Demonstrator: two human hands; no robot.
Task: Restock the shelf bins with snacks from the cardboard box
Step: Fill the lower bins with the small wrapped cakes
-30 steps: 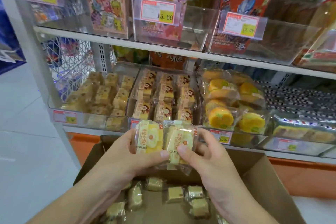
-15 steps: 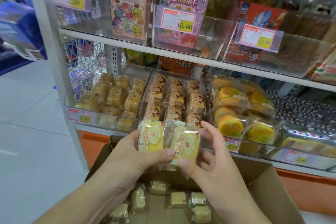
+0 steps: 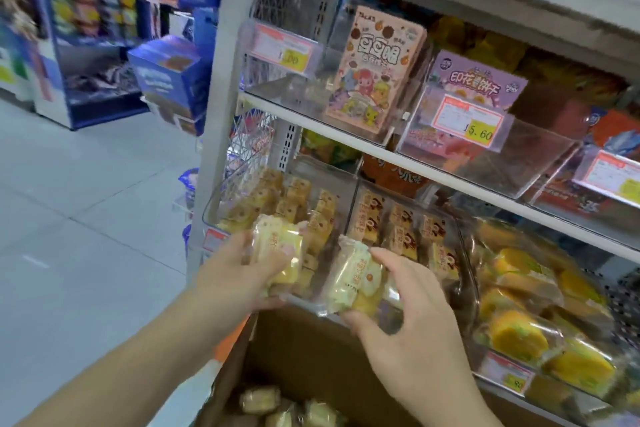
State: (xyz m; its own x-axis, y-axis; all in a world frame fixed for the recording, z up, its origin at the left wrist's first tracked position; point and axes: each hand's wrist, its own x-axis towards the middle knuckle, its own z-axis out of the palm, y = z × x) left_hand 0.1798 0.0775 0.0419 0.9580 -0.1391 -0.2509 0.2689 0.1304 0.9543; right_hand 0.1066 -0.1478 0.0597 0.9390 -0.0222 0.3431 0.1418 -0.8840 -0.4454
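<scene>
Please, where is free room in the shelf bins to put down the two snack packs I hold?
Free: the clear top-shelf bin left of the pink cartoon box, and the bin behind the 15.60 price tag. Crowded: the lower bins of small cakes, brown-label cakes and yellow rolls.

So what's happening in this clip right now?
A person is restocking a shop shelf. The left hand grips one wrapped yellow cake and the right hand pinches another wrapped cake, both held up at the front of the clear bins on the lower shelf. Neither pack is in a bin yet. Below the hands, the open cardboard box still holds more wrapped cakes.
</scene>
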